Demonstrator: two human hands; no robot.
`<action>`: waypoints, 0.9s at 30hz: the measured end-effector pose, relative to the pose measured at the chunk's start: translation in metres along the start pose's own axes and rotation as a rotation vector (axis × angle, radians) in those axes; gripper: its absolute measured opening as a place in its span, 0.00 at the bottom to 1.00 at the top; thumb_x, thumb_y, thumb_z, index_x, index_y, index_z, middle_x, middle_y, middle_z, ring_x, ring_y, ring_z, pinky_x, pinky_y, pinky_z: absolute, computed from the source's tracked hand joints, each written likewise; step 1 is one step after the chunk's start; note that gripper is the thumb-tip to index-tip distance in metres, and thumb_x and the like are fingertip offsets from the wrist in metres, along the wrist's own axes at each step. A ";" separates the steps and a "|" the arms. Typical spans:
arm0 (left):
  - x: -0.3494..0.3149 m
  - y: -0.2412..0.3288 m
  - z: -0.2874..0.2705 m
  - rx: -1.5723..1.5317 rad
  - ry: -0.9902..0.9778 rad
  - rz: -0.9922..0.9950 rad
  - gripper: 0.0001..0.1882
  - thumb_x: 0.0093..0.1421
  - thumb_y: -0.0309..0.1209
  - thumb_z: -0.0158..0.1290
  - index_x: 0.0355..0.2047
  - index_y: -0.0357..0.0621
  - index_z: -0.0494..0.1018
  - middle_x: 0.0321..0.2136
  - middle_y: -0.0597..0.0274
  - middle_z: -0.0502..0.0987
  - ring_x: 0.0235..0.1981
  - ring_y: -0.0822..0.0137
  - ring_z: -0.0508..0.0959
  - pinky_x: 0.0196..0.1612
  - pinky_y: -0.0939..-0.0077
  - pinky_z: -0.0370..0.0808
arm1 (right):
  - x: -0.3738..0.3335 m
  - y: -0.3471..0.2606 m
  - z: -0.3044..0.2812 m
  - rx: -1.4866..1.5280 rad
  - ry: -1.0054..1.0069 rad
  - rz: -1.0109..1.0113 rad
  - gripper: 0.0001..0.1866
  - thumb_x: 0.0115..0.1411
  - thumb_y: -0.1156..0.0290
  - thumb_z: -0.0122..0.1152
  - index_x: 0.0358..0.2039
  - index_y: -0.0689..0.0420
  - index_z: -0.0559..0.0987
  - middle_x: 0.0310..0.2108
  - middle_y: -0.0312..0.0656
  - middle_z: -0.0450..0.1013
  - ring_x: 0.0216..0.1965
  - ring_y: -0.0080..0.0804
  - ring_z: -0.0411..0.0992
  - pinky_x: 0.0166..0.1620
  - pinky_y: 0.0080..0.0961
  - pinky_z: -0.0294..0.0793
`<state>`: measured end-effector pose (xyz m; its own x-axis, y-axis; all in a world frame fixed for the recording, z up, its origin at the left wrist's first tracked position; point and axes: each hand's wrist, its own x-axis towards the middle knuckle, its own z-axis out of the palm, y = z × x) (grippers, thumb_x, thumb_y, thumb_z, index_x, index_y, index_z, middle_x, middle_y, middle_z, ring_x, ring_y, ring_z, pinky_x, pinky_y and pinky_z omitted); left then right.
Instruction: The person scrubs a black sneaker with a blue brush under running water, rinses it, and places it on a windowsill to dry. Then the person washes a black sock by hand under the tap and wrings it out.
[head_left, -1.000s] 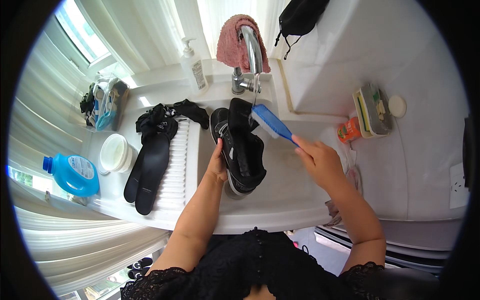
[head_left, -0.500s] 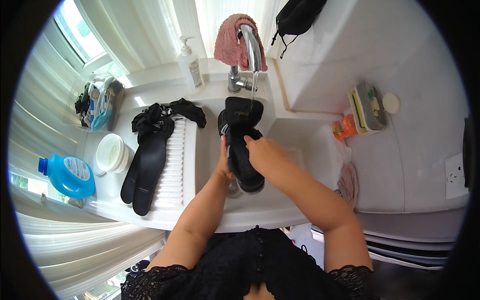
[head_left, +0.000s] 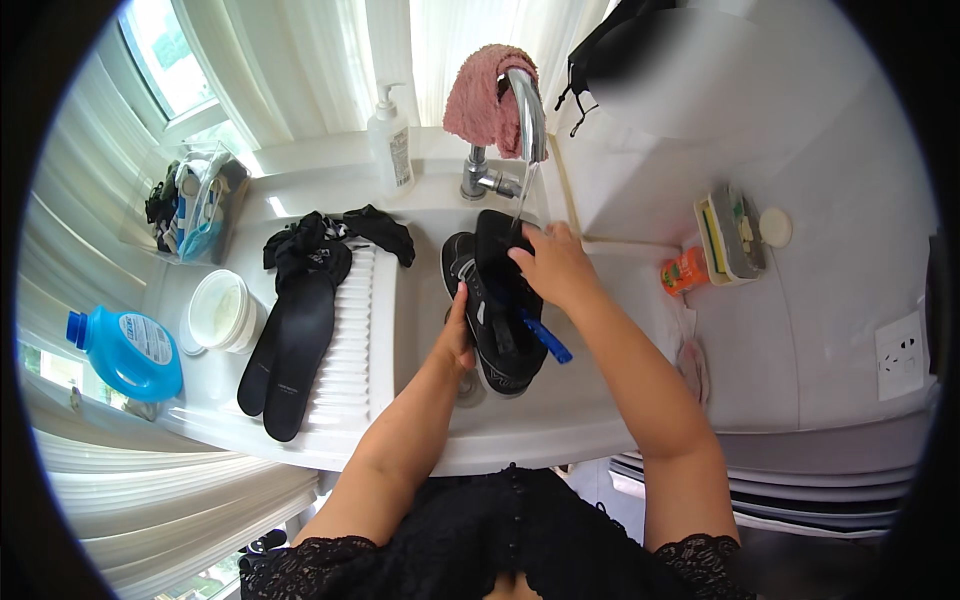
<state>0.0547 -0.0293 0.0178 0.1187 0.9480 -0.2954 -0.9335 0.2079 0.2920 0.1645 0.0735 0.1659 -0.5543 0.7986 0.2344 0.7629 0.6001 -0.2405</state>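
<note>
Over the white sink (head_left: 610,400), both forearms reach forward: the left hand (head_left: 457,335) clasps the black shoe's (head_left: 496,338) left side, the right hand (head_left: 555,262) grips its tongue (head_left: 496,240) under running water (head_left: 524,190). Leftward, a clear box (head_left: 233,203) holds jumbled items. The blue brush (head_left: 548,340), in the right hand a second ago, now rests in the shoe, handle protruding.

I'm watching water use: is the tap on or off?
On: water streams from the tap down toward the shoe.

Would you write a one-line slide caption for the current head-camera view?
Left hand holds a black shoe under a running faucet, right hand at its tongue, a blue brush partly inside.
</note>
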 end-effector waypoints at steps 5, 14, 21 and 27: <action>-0.017 -0.006 0.042 0.283 0.231 0.167 0.36 0.59 0.54 0.53 0.59 0.41 0.63 0.55 0.55 0.70 0.55 0.61 0.70 0.59 0.66 0.65 | 0.024 -0.001 0.058 0.225 0.045 0.234 0.34 0.55 0.37 0.51 0.46 0.55 0.78 0.51 0.58 0.68 0.56 0.55 0.63 0.57 0.44 0.61; -0.032 0.002 0.046 0.337 0.417 0.460 0.38 0.58 0.50 0.57 0.59 0.36 0.60 0.53 0.54 0.70 0.53 0.63 0.70 0.58 0.69 0.65 | 0.050 -0.026 0.089 0.604 0.139 0.310 0.30 0.63 0.47 0.42 0.31 0.65 0.77 0.35 0.59 0.75 0.41 0.62 0.70 0.46 0.47 0.67; -0.032 0.003 0.051 0.317 0.413 0.546 0.25 0.58 0.39 0.60 0.49 0.35 0.68 0.42 0.57 0.76 0.41 0.67 0.77 0.46 0.73 0.74 | 0.056 0.004 0.108 0.337 0.064 0.080 0.24 0.62 0.54 0.43 0.30 0.62 0.77 0.32 0.59 0.74 0.36 0.60 0.71 0.43 0.47 0.67; -0.032 0.011 0.046 0.362 0.448 0.525 0.25 0.56 0.38 0.62 0.48 0.36 0.68 0.40 0.57 0.76 0.39 0.67 0.77 0.44 0.75 0.75 | 0.050 -0.017 0.044 1.028 -0.292 0.615 0.31 0.57 0.40 0.54 0.42 0.58 0.77 0.39 0.44 0.76 0.40 0.40 0.73 0.42 0.42 0.69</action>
<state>0.0560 -0.0461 0.0719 -0.5283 0.7724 -0.3526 -0.6520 -0.1030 0.7512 0.1085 0.1052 0.1402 -0.3497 0.8620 -0.3669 0.3802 -0.2273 -0.8965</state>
